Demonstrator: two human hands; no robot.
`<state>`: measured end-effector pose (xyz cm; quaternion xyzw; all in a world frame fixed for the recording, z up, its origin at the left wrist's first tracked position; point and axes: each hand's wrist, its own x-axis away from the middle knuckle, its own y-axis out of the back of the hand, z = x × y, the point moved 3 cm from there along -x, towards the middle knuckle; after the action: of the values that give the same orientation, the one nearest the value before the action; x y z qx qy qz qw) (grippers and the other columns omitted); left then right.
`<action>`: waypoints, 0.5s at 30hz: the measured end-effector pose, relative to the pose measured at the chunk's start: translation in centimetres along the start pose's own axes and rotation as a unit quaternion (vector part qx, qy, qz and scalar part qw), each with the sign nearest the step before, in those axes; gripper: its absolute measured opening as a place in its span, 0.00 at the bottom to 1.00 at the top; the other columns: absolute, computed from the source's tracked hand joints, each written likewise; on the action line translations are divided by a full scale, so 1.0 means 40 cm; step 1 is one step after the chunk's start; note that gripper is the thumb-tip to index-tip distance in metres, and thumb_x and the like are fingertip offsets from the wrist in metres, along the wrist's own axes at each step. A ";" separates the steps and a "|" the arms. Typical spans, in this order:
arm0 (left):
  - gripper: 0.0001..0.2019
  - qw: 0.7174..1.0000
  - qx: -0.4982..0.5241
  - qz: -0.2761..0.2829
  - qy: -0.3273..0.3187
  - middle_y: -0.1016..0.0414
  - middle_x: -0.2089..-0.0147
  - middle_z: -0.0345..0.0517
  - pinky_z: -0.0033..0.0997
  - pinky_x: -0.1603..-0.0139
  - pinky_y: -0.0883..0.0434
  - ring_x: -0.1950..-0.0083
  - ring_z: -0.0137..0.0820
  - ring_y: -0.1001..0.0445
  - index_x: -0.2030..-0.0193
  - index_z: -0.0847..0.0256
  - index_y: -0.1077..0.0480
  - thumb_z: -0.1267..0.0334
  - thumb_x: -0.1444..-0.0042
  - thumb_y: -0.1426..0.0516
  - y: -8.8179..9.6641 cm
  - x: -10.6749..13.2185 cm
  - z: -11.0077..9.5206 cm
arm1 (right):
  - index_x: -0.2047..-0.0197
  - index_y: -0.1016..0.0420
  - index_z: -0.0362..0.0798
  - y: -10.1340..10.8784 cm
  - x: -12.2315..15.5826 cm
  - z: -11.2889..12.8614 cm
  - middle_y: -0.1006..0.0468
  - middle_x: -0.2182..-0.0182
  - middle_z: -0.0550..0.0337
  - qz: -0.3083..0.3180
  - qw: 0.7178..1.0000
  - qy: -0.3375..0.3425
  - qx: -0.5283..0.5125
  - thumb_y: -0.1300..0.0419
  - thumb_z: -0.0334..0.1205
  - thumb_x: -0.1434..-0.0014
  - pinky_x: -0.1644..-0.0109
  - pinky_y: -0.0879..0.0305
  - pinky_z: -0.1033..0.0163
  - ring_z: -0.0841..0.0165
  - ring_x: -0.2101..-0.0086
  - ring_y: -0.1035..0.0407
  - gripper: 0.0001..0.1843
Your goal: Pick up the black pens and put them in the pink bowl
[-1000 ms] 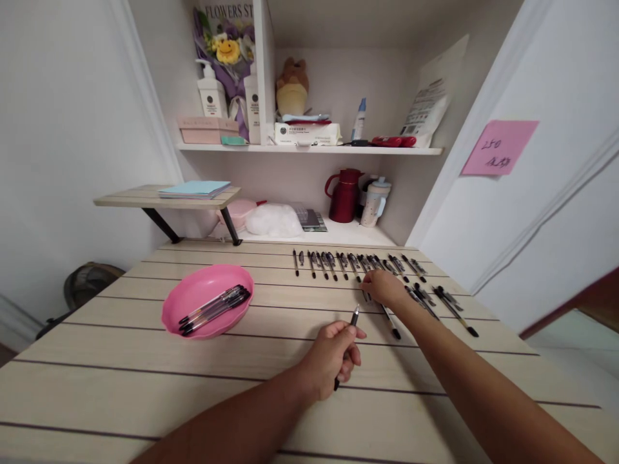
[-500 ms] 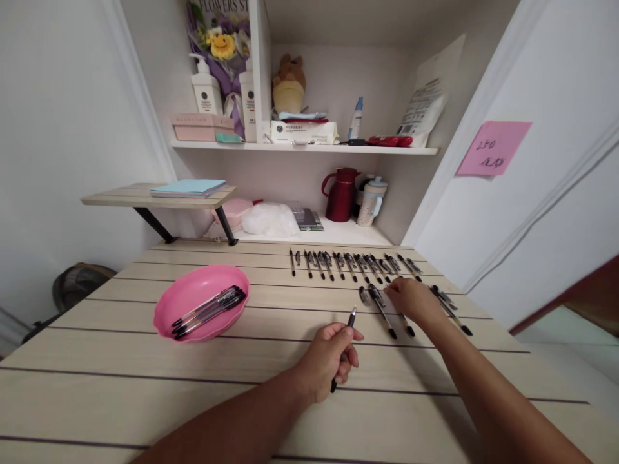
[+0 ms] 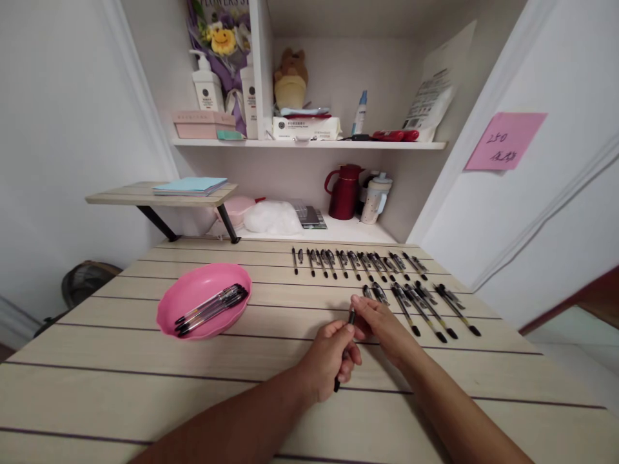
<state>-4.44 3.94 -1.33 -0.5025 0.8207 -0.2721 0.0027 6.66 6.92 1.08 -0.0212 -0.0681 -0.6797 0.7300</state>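
Note:
My left hand (image 3: pixel 333 356) is closed around a black pen (image 3: pixel 344 350), held upright over the wooden table (image 3: pixel 145 380). My right hand (image 3: pixel 382 324) has its fingertips pinched on the pen's top end, right against the left hand. Just beyond the hands lie rows of pens and caps (image 3: pixel 387 277), side by side on the table. A pink bowl (image 3: pixel 206 308) at the left holds several black pens (image 3: pixel 213 305).
A small raised shelf (image 3: pixel 159 194) with a blue notebook stands at the back left. Behind the table are a red jug (image 3: pixel 344 192), a mug, a white bag, and an upper shelf with bottles and boxes. A pink note (image 3: pixel 504 140) is stuck on the right wall.
My right hand left the pen rows at the right and came back to the tip of the pen in my left hand. More pens now lie in the near row.

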 end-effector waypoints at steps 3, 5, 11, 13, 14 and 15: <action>0.15 1.000 0.003 -0.011 -0.005 0.38 0.81 0.33 0.20 0.87 0.57 0.89 0.15 0.52 0.65 0.62 0.38 0.51 0.49 0.48 0.000 -0.002 0.001 | 0.80 0.39 0.47 -0.003 0.003 -0.011 0.36 0.89 0.67 -0.022 0.998 -0.003 -0.067 0.44 0.60 0.52 0.80 0.54 0.69 0.76 0.86 0.46 0.24; 0.15 1.000 0.000 -0.018 -0.011 0.37 0.81 0.33 0.20 0.88 0.56 0.89 0.15 0.52 0.66 0.62 0.38 0.51 0.49 0.48 -0.001 -0.003 0.002 | 0.80 0.39 0.47 -0.003 0.005 -0.015 0.37 0.89 0.67 -0.032 0.994 -0.002 -0.102 0.43 0.59 0.53 0.80 0.53 0.69 0.76 0.86 0.45 0.23; 0.15 1.000 -0.002 -0.022 -0.011 0.38 0.82 0.33 0.19 0.88 0.57 0.90 0.15 0.52 0.67 0.61 0.39 0.50 0.50 0.47 -0.002 -0.005 0.004 | 0.75 0.31 0.45 -0.002 0.007 -0.008 0.31 0.84 0.64 0.003 0.988 0.022 -0.155 0.37 0.52 0.56 0.78 0.47 0.67 0.76 0.84 0.43 0.17; 0.15 1.000 0.010 -0.014 -0.009 0.38 0.82 0.33 0.19 0.88 0.57 0.89 0.15 0.52 0.67 0.61 0.40 0.49 0.50 0.47 -0.003 -0.004 0.002 | 0.68 0.28 0.46 -0.006 0.011 -0.005 0.25 0.74 0.59 0.027 0.981 0.023 -0.190 0.39 0.54 0.54 0.74 0.42 0.66 0.73 0.80 0.37 0.19; 0.15 1.000 0.013 -0.012 -0.010 0.38 0.82 0.33 0.19 0.88 0.57 0.89 0.15 0.52 0.67 0.61 0.40 0.49 0.50 0.47 -0.003 -0.004 0.001 | 0.65 0.28 0.47 -0.008 0.013 -0.005 0.24 0.70 0.57 0.030 0.980 0.022 -0.194 0.40 0.56 0.53 0.73 0.41 0.65 0.71 0.77 0.35 0.20; 0.15 1.000 0.014 -0.011 -0.012 0.38 0.82 0.32 0.19 0.88 0.57 0.89 0.15 0.52 0.67 0.61 0.40 0.49 0.50 0.47 -0.003 -0.003 0.001 | 0.65 0.28 0.47 -0.010 0.015 -0.006 0.24 0.70 0.56 0.030 0.982 0.019 -0.187 0.41 0.57 0.53 0.74 0.41 0.65 0.70 0.76 0.34 0.21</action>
<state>-4.27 4.00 -1.33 -0.5146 0.8109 -0.2780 0.0164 6.33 6.28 0.89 -0.1462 0.0747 -0.6585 0.7344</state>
